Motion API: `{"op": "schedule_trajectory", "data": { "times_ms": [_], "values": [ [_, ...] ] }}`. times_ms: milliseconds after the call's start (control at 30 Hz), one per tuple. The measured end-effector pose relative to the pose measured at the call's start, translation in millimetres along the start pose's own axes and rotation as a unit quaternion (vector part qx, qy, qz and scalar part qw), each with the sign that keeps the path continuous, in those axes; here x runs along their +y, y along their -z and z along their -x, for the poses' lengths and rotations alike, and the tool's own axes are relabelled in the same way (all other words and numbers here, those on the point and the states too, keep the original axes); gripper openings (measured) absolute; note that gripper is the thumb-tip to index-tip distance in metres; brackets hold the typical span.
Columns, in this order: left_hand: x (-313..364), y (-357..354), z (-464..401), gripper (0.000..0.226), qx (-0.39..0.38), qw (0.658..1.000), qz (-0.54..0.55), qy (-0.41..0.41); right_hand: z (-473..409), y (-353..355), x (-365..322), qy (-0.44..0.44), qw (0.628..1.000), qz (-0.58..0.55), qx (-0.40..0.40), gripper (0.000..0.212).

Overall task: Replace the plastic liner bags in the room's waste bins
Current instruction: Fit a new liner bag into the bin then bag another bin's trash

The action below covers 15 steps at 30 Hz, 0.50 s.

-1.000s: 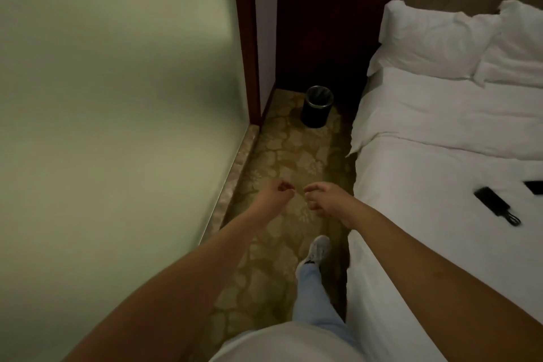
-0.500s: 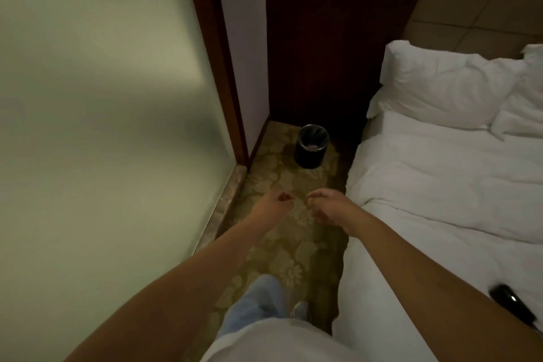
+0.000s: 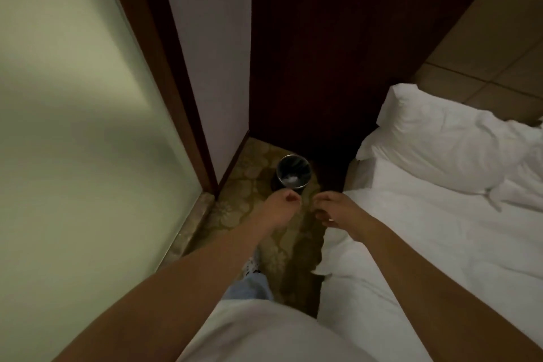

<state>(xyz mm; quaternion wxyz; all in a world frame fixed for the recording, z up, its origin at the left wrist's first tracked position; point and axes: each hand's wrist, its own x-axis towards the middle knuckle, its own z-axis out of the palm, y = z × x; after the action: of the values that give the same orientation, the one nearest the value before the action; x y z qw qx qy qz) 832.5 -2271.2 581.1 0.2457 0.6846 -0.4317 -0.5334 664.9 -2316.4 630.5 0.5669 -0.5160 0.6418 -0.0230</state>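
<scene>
A small round black waste bin [image 3: 293,172] stands on the patterned carpet in the corner by the dark wooden panel. A dark liner lines it and some pale crumpled rubbish lies at its bottom. My left hand [image 3: 280,209] is stretched out just short of the bin, fingers curled with thumb and forefinger pinched. My right hand [image 3: 338,210] is beside it, fingers loosely curled. The light is too dim to show whether either hand holds something thin.
A frosted glass wall [image 3: 73,141] with a stone sill runs along the left. A bed [image 3: 426,244] with white sheets and a pillow [image 3: 440,141] lies on the right, leaving a narrow carpet aisle [image 3: 282,250]. My leg and shoe are below the hands.
I have walked forward along the aisle; the bin is now much nearer, just beyond my hands. The black items on the bed have dropped out of view. Both hands kept their pose.
</scene>
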Motion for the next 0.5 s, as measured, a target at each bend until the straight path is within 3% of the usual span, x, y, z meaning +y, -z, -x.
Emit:
{"op": "schedule_trajectory", "data": {
  "times_ms": [167, 267, 500],
  "values": [
    [54.8, 38.4, -90.4, 0.017, -0.005, 1.000, -0.019, 0.005, -72.2, 48.5, -73.2, 0.024, 1.000, 0.008, 0.017, 0.013],
    [73.0, 53.0, -136.6, 0.008, 0.002, 1.000, -0.006, 0.025, -107.9, 67.6, -100.1, 0.015, 1.000, 0.019, 0.001, 0.014],
    [98.9, 73.0, -228.8, 0.012, 0.039, 0.996, 0.032, 0.069, -209.5, 112.3, -151.7, -0.008, 0.998, 0.015, -0.054, 0.021]
  ]
}}
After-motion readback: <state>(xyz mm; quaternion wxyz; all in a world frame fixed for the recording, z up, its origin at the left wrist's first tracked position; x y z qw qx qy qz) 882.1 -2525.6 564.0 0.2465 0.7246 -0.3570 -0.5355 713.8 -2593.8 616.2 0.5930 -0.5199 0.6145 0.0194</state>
